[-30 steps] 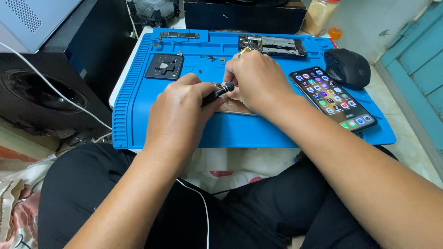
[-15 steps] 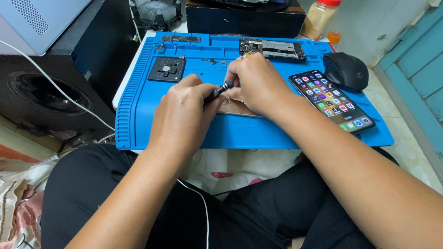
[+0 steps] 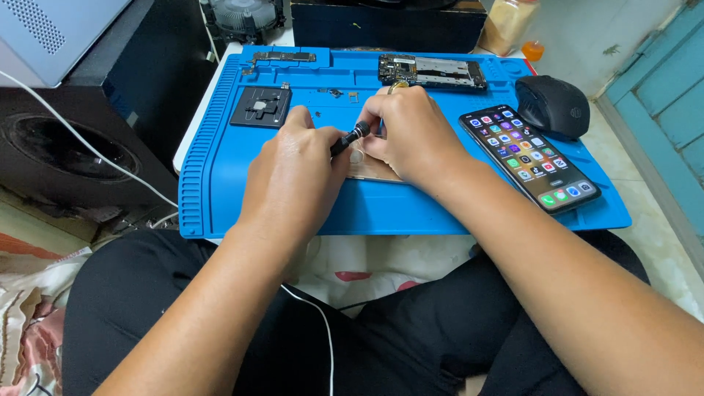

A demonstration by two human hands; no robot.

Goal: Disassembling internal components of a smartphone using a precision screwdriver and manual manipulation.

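Head view shows both hands meeting at the centre of the frame over a blue mat (image 3: 220, 176): the left hand (image 3: 293, 172) is closed around a black screwdriver (image 3: 349, 138), and the right hand (image 3: 411, 132) curls its fingers down onto a pale phone back (image 3: 370, 170) lying on the mat beneath them. Right of centre a lit phone (image 3: 529, 155) lies on the mat, with a black mouse (image 3: 554, 106) just beyond it and a bare circuit board (image 3: 433, 71) at the top edge.

Matt blue rubbery mat (image 3: 440, 213); glossy glass on lit phone (image 3: 529, 157); matt black plastic mouse (image 3: 551, 105); knurled dark metal screwdriver (image 3: 349, 138); smooth gold-toned panel (image 3: 370, 169); black cloth trousers (image 3: 411, 337).
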